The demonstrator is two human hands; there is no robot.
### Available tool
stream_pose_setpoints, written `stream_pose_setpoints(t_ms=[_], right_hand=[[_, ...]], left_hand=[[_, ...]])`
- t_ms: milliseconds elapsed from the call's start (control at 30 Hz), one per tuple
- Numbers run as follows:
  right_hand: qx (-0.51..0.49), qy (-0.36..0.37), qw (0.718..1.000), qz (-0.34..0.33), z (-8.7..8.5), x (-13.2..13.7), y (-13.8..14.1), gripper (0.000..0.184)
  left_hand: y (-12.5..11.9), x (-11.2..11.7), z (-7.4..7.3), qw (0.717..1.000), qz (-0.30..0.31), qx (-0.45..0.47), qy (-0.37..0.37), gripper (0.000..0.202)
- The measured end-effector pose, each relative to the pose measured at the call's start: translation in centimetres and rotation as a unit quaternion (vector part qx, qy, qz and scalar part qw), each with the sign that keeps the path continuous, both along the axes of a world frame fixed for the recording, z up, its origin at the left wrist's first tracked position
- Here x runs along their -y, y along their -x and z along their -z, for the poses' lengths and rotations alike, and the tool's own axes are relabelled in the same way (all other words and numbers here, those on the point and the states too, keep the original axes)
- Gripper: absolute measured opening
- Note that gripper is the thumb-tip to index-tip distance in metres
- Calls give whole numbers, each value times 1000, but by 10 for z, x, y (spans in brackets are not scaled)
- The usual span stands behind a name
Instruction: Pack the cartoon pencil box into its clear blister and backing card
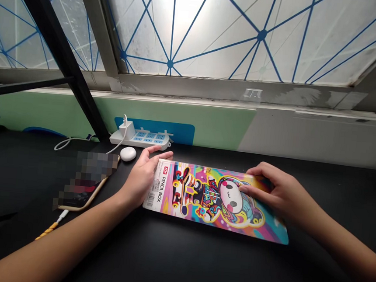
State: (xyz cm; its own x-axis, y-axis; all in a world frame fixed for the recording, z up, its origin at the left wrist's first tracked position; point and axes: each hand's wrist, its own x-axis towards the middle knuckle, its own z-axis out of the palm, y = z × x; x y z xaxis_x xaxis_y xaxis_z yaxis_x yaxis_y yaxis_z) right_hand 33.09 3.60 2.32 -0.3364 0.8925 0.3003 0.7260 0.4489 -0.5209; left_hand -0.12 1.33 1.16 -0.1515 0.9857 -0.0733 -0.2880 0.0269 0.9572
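A colourful flat pencil box point(203, 195) with a cartoon figure on a skateboard lies crosswise in front of me, just over the black table. Its white end label reads "PENCIL BOX". My left hand point(142, 176) is at that label end, with some fingers reaching past the far corner and the rest hidden behind or beneath the box. At the other end, my right hand point(271, 185) grips the far edge, thumb side on the printed face and other fingers out of sight.
To the left, a phone point(86, 204) with a blurred screen lies plugged into a cable. A white rounded case point(128, 154) sits beside it. Against the wall stands a white power strip point(142, 140) with a charger. A black slanted post point(63, 60) rises at left before the window.
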Motion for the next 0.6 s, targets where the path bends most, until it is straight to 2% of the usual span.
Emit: stream_pose_setpoints(t_ms=[167,267,367,433,500,567,600], right_hand=[[-11,-114,993,10,-10,15,2,36],[-13,-164,986,22,-10,23,1,27],[20,-232,973,-11,-9,30,2,19],[57,-267,961,-39,-9,33,4,20],[85,-259,961,-51,-9,35,6,17],[104,-219,969,-49,-10,37,7,16],[113,-197,973,-50,-10,37,8,24]], left_hand=[[1,8,-9,998,3,10,-63,18],[0,11,-13,996,-4,25,-83,23],[2,11,-16,994,9,26,-109,31],[8,10,-19,991,53,-17,-123,33],[17,9,-23,980,124,-108,-109,34],[28,8,-29,952,204,-220,-67,35],[33,7,-31,933,240,-264,-48,37]])
